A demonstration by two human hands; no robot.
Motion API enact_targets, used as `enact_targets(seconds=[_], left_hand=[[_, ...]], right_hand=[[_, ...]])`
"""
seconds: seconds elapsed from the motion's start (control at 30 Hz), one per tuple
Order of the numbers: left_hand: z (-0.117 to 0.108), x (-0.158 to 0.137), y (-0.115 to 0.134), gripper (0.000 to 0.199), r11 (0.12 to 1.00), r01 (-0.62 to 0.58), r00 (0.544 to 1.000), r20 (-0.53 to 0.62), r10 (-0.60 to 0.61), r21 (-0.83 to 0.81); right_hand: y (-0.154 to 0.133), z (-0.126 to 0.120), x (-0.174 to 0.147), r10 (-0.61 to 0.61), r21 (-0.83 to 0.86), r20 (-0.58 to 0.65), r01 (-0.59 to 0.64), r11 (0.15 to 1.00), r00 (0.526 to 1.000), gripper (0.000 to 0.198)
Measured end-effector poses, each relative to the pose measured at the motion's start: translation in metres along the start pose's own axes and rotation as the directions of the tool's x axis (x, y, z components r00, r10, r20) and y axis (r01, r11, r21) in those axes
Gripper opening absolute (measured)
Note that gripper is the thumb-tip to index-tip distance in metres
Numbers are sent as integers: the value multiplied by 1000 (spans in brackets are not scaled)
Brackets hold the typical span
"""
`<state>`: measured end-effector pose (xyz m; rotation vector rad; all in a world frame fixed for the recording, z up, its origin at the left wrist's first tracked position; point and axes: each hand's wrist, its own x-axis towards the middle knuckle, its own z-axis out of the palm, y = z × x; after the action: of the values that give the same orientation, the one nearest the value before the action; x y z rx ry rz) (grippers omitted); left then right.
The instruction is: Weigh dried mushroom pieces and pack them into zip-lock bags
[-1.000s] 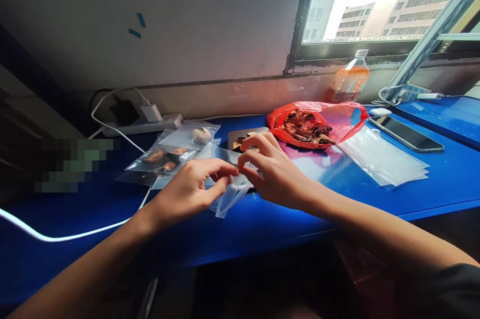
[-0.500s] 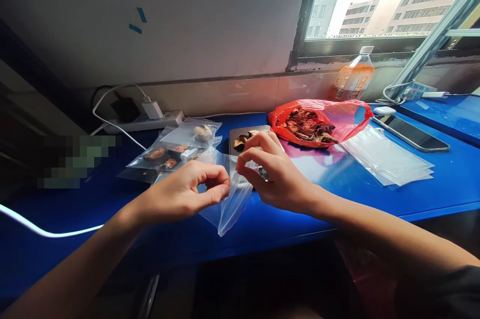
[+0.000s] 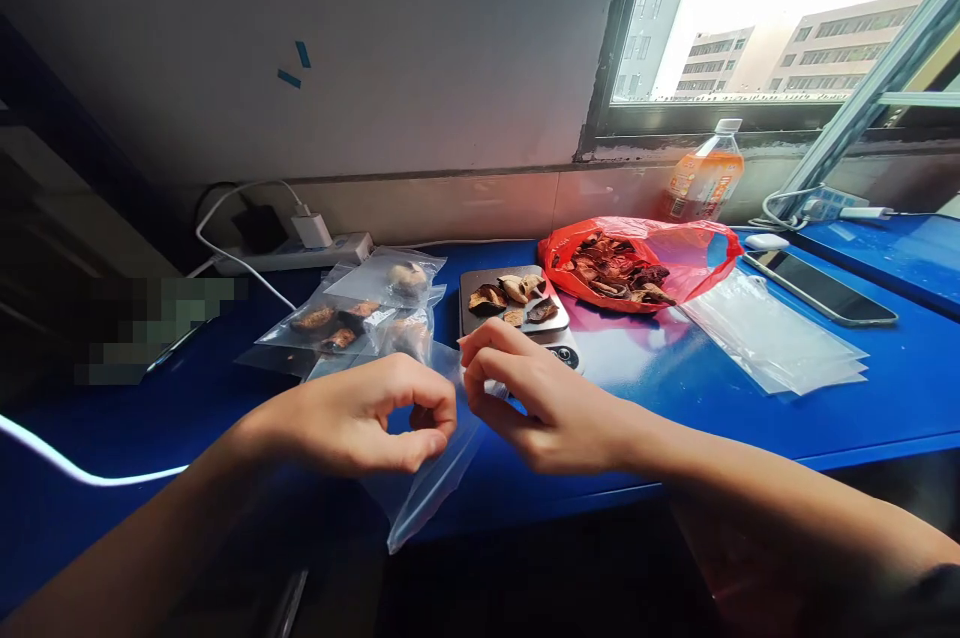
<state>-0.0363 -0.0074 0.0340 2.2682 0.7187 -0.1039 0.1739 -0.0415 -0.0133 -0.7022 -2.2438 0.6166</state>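
Between my two hands hangs a clear plastic bag (image 3: 429, 490), its lower corner past the table's front edge. My left hand (image 3: 352, 413) is closed on it, thumb and index finger pinched at its upper edge. On the bag's other side my right hand (image 3: 544, 398) is also pinched on its edge, the fingertips partly hidden. Just beyond sits a small kitchen scale (image 3: 469, 318) with several dried brown-and-cream slices (image 3: 516, 288) on its plate. Behind my left hand lie several filled clear bags (image 3: 341, 313) holding similar brown pieces.
A red plastic bag (image 3: 697, 268) full of dried slices lies open behind the scale. To its right are flat clear bags (image 3: 780, 338) and a phone (image 3: 821, 286). An orange drink bottle (image 3: 705, 173) stands by the wall. A power strip (image 3: 345, 251) with cables is at back left.
Both hands and the clear bag have come lower and nearer to me. The scale and the slices on it show more fully, as my right hand no longer covers them.
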Motion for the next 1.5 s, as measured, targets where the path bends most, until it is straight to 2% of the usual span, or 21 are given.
enact_targets(seconds=[0.1, 0.17, 0.23, 0.33, 0.47, 0.57, 0.63, 0.7, 0.77, 0.83, 0.87, 0.93, 1.0, 1.1, 1.2, 1.3, 1.37, 1.4, 1.5], left_hand=[[1, 3, -2, 11, 1000, 6, 999, -34, -6, -3], [3, 7, -5, 14, 1000, -3, 996, -94, 1, -22], [5, 12, -9, 19, 997, 7, 981, -191, -22, -79], [8, 18, -14, 22, 985, 23, 945, -317, -78, -174], [9, 20, -13, 21, 983, -65, 925, -380, -5, -172], [11, 16, -12, 21, 988, -122, 916, -394, 77, -91], [13, 13, -13, 23, 991, -137, 904, -410, 123, -5], [15, 10, -17, 21, 977, -160, 854, -476, 209, 142], [16, 9, -23, 24, 923, -190, 762, -542, 354, 335], [15, 9, -29, 60, 837, -197, 692, -532, 488, 510], [15, 9, -32, 84, 796, -194, 689, -498, 527, 574], [16, 11, -36, 121, 738, -178, 727, -418, 544, 651], [17, 13, -38, 139, 712, -161, 768, -366, 525, 683], [19, 15, -40, 138, 690, -158, 771, -349, 533, 706], [20, 15, -38, 128, 692, -198, 730, -367, 577, 694], [18, 11, -37, 125, 755, -227, 699, -437, 566, 616], [15, 9, -38, 126, 811, -224, 694, -496, 522, 541], [13, 8, -39, 127, 838, -223, 691, -526, 497, 498], [11, 9, -44, 130, 898, -227, 694, -584, 421, 378]], right_hand=[[8, 8, 0, -15, -65, -138, 6, 998, 990, 10], [12, 12, 1, -52, -209, -283, -9, 978, 958, 7], [13, 16, 1, -132, -394, -381, -32, 919, 915, 5], [10, 22, 0, -220, -567, -351, -19, 823, 910, 6], [5, 30, -2, -107, -527, -368, -113, 842, 924, 8], [2, 33, -3, -21, -457, -389, -173, 872, 921, 23], [0, 34, -3, -21, -442, -376, -159, 883, 926, 37], [0, 33, -3, -37, -442, -345, -127, 888, 938, 53], [1, 32, -4, -58, -449, -312, -93, 889, 948, 62], [3, 30, -5, -80, -466, -301, -73, 882, 950, 68], [4, 29, -5, -87, -474, -298, -68, 878, 951, 70], [6, 27, -6, -79, -472, -288, -70, 879, 954, 76], [7, 26, -6, -52, -438, -266, -73, 896, 963, 81], [7, 28, -6, -70, -378, -255, -33, 925, 964, 81], [7, 28, -6, -183, -283, -289, 98, 954, 940, 72], [14, 13, -4, -263, -228, -446, 175, 958, 856, 59], [27, -6, -2, -254, -288, -525, 111, 951, 813, 54], [36, -17, 0, -235, -336, -517, 57, 940, 823, 54], [67, -43, 8, -104, -500, -310, -69, 863, 945, 67]])
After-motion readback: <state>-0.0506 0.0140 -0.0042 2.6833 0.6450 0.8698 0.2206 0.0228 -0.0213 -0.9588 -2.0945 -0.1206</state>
